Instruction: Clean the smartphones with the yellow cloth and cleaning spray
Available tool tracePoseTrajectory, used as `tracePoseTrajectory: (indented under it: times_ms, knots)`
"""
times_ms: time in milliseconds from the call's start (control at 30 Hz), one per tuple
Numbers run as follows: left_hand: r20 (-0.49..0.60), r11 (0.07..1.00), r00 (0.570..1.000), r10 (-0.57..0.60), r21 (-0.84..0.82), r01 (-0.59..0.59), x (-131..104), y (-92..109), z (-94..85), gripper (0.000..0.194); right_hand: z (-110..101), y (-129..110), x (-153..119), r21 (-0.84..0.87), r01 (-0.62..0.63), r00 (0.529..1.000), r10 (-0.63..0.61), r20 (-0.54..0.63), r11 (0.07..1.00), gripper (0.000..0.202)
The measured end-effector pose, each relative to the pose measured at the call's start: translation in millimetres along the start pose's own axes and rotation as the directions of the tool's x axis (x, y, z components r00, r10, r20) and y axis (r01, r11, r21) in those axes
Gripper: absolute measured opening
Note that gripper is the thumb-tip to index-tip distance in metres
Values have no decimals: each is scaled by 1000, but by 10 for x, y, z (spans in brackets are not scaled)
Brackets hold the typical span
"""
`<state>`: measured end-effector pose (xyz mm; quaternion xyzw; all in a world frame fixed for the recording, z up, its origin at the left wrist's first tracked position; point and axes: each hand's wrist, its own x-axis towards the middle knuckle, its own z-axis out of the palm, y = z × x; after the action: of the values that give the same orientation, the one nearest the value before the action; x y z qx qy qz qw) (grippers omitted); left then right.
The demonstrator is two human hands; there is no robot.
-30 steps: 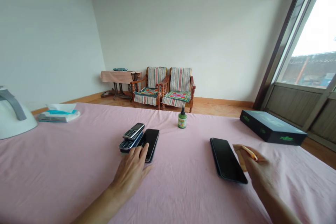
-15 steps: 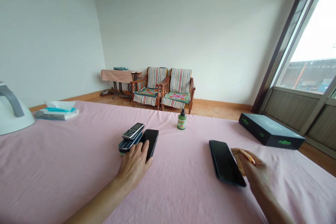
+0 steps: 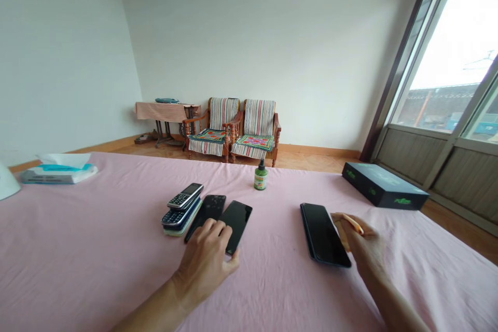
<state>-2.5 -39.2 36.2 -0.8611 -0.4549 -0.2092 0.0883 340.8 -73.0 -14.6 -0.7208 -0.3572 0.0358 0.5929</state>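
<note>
pink-covered worktop (image 3: 272,290), far edge just behind the green bottle (image 3: 260,178). since last frame left hand (image 3: 208,251) has slid a black phone (image 3: 241,220) rightward, baring a second phone (image 3: 212,207); left fingers half-bent, gripping the first. right hand (image 3: 363,244) curled round slim orange-tan item (image 3: 355,225), beside large phone (image 3: 324,233). cloth gap between hands.

This looks like a sitting room in a home: two wooden armchairs (image 3: 276,125) with striped covers (image 3: 259,115) and crocheted seat pads (image 3: 254,142) stand by the far wall (image 3: 249,36), a cloth-draped table (image 3: 165,111) to their left, a window (image 3: 431,83) at right, tissues (image 3: 58,173) at left on pink cloth (image 3: 116,249).
</note>
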Motion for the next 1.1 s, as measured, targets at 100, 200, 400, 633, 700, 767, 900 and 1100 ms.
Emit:
tracePoseTrajectory:
  times_ms: [100, 200, 400, 633, 700, 767, 900, 1100]
  knots:
    - [43, 997, 999, 19, -73, -16, -5, 176, 19, 4, -11, -8, 1, 8, -47, 999, 47, 18, 999, 42]
    - [107, 987, 993, 53, -156, -36, -41, 357, 85, 12, -17, -24, -4, 11, -67, 998, 67, 19, 998, 42]
    - [148, 929, 973, 179, -350, -118, -107, 518, 219, 37, -15, -63, -11, 39, -83, 996, 82, 25, 996, 41]
    - [126, 796, 944, 305, -578, -180, 29, 280, 263, 42, -40, -194, -75, 2, -40, 999, 40, 22, 999, 37]
    - [125, 769, 925, 360, -602, -217, 66, 189, 296, 38, -25, -212, -101, 14, 58, 998, -58, -17, 998, 35]
    - [101, 740, 910, 403, -621, -259, 83, 123, 330, 36, 7, -242, -144, 3, 185, 981, -185, -60, 983, 31]
    - [66, 722, 897, 437, -621, -306, 81, 85, 356, 38, 137, -417, -310, -11, 435, 900, -435, -11, 900, 21]
    - [88, 708, 907, 411, -658, -256, 65, 73, 365, 35, 589, -733, -519, 65, 624, 698, -592, 403, 779, 32]
